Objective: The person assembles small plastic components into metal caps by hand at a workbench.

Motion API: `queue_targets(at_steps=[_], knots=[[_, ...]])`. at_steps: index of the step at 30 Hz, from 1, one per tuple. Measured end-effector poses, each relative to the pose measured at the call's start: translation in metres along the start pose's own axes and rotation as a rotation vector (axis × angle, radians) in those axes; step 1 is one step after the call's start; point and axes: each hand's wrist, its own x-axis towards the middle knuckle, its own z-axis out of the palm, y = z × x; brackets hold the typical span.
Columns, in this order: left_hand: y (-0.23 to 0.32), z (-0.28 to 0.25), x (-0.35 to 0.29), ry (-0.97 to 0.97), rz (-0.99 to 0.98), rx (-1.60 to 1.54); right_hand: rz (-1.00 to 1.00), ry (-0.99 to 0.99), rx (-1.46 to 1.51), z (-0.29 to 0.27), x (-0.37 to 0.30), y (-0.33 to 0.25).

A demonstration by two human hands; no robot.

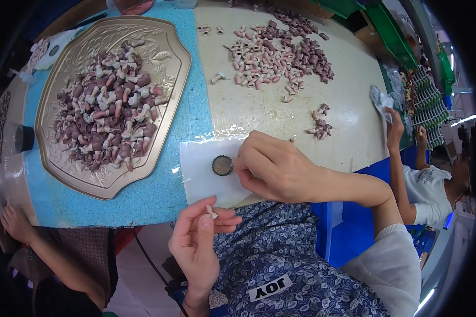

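My left hand (pixel 198 245) is palm up near the table's front edge. Its thumb and fingers pinch a small pale tube-shaped piece (pixel 210 212). Over a white sheet (pixel 195 182), my right hand (pixel 280 166) has thumb and forefinger pressed together, and whatever lies between their tips is too small to make out. Just left of those fingertips, an upturned bottle cap (pixel 222 165) with a dark crimped rim rests on the sheet.
A gold tray (pixel 172 63) at the left carries a heap of joined purple-brown and pale pieces. Pink-white tube pieces (pixel 259 61) and purple-brown pieces (pixel 312 55) lie loose at the back, with a few (pixel 321 127) nearer. Other people's hands (pixel 17 224) (pixel 394 130) are at both sides.
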Motion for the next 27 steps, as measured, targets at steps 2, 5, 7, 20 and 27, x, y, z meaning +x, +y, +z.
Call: queue_targets(at_steps=[2, 5, 7, 20, 27], knots=[[-0.001, 0.000, 0.001, -0.009, -0.004, -0.049, -0.025, 0.001, -0.043, -0.001, 0.003, -0.002], [-0.002, 0.002, 0.002, 0.000, 0.062, -0.049, -0.060, -0.037, -0.111, -0.003, 0.008, -0.005], [-0.006, -0.001, 0.003, 0.014, 0.130, -0.004, -0.105, -0.074, -0.150, -0.002, 0.009, -0.003], [-0.011, 0.006, 0.021, 0.081, 0.236, -0.060, 0.325, 0.052, 0.319, -0.018, 0.001, -0.023], [-0.015, 0.017, 0.020, 0.080, 0.315, -0.017, 0.373, 0.154, 0.622, -0.020, -0.007, -0.034]])
